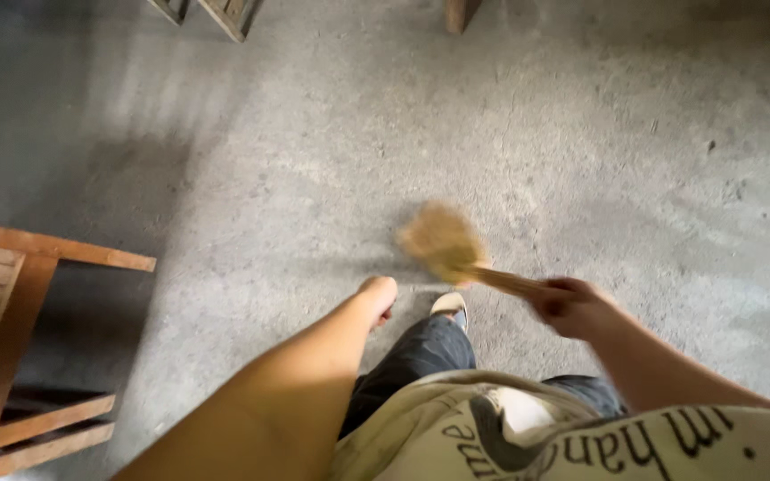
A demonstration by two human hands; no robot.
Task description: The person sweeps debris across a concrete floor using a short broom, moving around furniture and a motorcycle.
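My right hand grips the handle of a small straw hand broom, whose blurred bristle head hangs over the grey concrete floor just ahead of my shoe. My left hand is held out in front of me with its fingers curled shut and nothing in it, left of the broom. My dark trousers and pale printed shirt fill the bottom of the head view.
A wooden bench or chair frame stands at the left edge. More wooden furniture legs show at the top edge, and another leg further right.
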